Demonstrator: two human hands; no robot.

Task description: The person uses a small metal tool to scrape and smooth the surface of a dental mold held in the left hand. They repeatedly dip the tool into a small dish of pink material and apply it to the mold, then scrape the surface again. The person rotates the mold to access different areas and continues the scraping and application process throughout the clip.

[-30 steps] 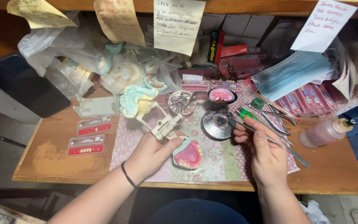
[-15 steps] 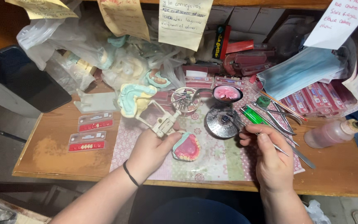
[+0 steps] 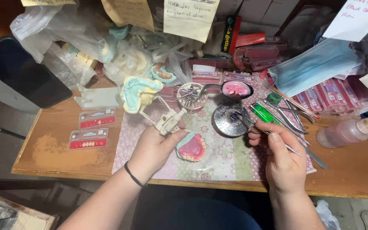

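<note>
Left hand [image 3: 152, 149] gripping articulator [image 3: 167, 121] (beige, hinged), fingers wrapped around it, thumb pressing denture [image 3: 191, 148] lying pink-side up on floral mat [image 3: 226, 157]. Right hand [image 3: 280, 155] pinching thin metal instrument [image 3: 277, 138], tip pointing toward round metal burner [image 3: 231, 120]. Green lighter [image 3: 264, 114] lying just beside.

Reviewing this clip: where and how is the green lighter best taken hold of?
Pinch the green lighter across its long sides near the lower-left end, coming from above. It lies flat on the mat, and metal pliers crowd its right side, so the left seems freer.
</note>
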